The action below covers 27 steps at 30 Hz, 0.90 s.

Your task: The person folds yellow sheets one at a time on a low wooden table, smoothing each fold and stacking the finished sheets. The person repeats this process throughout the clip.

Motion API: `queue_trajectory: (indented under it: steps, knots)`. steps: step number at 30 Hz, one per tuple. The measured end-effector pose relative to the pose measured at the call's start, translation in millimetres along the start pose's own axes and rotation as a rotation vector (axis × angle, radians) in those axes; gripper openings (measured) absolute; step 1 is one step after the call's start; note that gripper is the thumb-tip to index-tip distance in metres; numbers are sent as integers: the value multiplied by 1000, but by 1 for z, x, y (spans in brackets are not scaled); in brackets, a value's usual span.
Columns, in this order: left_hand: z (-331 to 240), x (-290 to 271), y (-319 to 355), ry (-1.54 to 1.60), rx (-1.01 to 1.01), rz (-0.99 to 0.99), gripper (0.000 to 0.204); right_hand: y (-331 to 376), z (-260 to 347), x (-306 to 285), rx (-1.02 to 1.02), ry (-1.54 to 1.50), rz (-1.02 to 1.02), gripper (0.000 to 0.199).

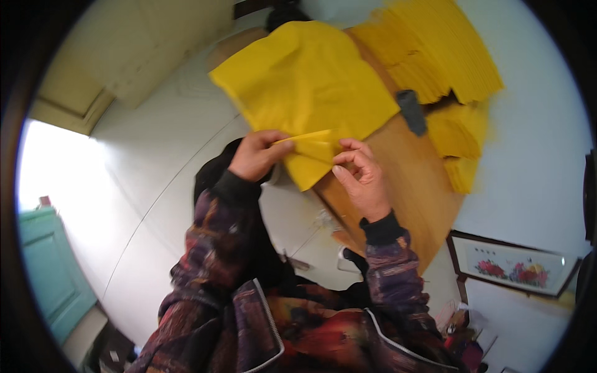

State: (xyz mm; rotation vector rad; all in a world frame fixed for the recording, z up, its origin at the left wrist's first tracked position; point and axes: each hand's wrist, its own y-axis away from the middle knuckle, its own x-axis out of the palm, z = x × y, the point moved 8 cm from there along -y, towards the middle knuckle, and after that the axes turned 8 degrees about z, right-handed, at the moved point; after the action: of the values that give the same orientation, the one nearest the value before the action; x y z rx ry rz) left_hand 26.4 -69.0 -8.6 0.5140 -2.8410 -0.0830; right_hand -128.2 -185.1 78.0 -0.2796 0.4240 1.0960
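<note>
Between my hands a small yellow paper sheet (311, 149) is bent into a fold, its pointed lower corner hanging down. My left hand (254, 155) pinches the sheet's left edge between thumb and fingers. At its right end the fingers of my right hand (364, 177) are curled, thumb and forefinger closed at the paper's edge. Just beyond lies a large yellow sheet (311, 81), spread over the wooden table (410, 186) and overhanging its left side. Whether it is one sheet or several layers I cannot tell.
Tall stacks of yellow paper (448, 50) stand at the table's far right, with a smaller pile (457, 133) nearer. A dark grey oblong object (411, 112) lies beside them. A framed flower picture (513, 264) leans at the right. A turquoise cabinet (53, 267) stands far left.
</note>
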Motion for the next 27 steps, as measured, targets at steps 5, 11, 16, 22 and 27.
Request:
queue_trajectory:
  steps: [5,11,16,22,27]
  knots:
    - [-1,-2,-1,-42,51,-37,19,4,-47,-105,56,250,-443,9]
    - [1,4,-4,177,36,-6,20,-29,-98,-189,145,698,-703,14]
    - [0,-1,-4,-44,38,-27,23,-44,-127,-204,300,909,-602,13]
    - [8,2,-2,152,-15,12,22,-48,-135,-210,407,806,-464,17]
    - [3,7,-3,220,12,36,22,-20,-58,-164,82,706,-638,15]
